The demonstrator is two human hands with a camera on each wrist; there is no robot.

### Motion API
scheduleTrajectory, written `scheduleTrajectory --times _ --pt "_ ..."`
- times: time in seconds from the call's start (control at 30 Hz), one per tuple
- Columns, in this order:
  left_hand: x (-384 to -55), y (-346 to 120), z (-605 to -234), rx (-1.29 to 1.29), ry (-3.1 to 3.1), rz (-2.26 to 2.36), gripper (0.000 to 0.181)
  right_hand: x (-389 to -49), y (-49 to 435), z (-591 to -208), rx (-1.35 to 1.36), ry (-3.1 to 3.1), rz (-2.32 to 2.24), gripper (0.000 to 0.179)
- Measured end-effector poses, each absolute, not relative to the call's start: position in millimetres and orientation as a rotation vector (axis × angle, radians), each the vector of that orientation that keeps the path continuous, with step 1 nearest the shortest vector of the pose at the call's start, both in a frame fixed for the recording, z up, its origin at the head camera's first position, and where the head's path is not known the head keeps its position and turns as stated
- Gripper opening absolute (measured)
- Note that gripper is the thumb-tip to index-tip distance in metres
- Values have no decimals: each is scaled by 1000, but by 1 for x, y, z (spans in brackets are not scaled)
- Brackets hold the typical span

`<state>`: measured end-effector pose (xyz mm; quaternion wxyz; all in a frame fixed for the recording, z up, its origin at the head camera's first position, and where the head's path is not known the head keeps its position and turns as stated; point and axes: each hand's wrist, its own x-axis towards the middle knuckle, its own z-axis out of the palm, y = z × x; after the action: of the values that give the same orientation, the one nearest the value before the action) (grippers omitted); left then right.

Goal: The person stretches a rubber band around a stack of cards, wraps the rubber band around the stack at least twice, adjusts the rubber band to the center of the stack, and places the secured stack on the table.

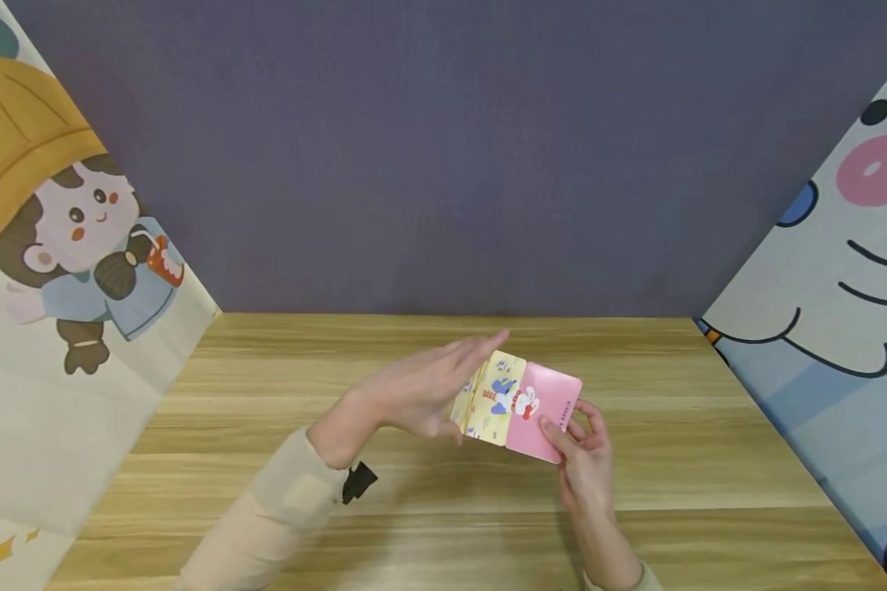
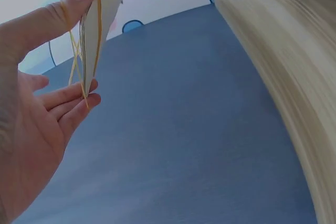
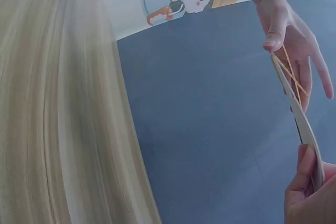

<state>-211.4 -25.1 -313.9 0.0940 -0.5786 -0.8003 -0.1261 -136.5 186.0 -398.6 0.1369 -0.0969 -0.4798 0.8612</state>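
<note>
A small booklet [image 1: 549, 410] with a pink half and a yellow half, each printed with cartoon animals, is held above the table, tilted. My right hand [image 1: 587, 460] pinches its pink end, thumb on the printed face. At the yellow end, my left hand [image 1: 421, 390] spans the booklet from edge to edge. In the left wrist view, a thin yellow rubber band [image 2: 96, 40] runs along the booklet and stretches between the left thumb and the lower fingers. Its strands cross beside the booklet's end in the right wrist view, where the left index finger [image 3: 321, 72] points away straight.
Under the hands lies a wood-grain table [image 1: 266, 410]. A dark blue-grey panel [image 1: 443, 164] rises along its far edge. Cartoon-printed sheets, one on the left [image 1: 59, 443] and one on the right [image 1: 820, 312], flank it. A black piece [image 1: 358, 483] shows beside the left sleeve.
</note>
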Motion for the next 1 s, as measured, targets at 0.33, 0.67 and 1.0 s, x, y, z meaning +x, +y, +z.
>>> scheduleTrajectory --times 0.33,0.67,1.0 --pt "-210 -24 -311 -1796 -2183 -478 114 -132 187 -396 -161 -1250 2597 35" --pt "-204 -31 -301 -1921 -2155 -694 113 -128 191 -391 -7 -1246 2641 35" --pt "-200 -30 -293 -1944 -2175 -637 114 -125 192 -389 11 -1221 2667 34"
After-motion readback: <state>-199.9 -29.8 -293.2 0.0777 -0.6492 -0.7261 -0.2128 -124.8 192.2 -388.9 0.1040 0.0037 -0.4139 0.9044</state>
